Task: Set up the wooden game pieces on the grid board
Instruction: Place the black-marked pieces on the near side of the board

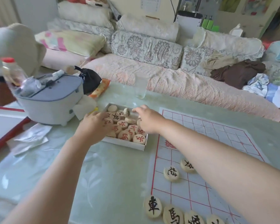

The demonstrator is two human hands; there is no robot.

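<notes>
The pieces (124, 135) lie mostly in a white box (125, 145) on the bench (103, 175), just left of the board (208, 135). Those in the box show red characters, and one piece (127, 112) stands tilted on edge near the far side. Both hands reach into the box. The left hand (95, 125) lies over the pieces at the near left with its fingertips hidden, so whether it grasps anything cannot be told. The right hand (147, 120) stretches its fingers toward the tilted piece; whether it pinches it is also unclear.

On the board, two black-marked pieces (171, 174) (188, 165) sit apart on the near half, and a row (173, 215) of four more lines the near edge, starting at the left corner.

Beyond the box stands a glass (140, 88). To the left sit a grey bag (52, 101), a red-capped bottle (11, 70) and a black pouch (90, 80). A sofa (168, 84) runs behind the bench.
</notes>
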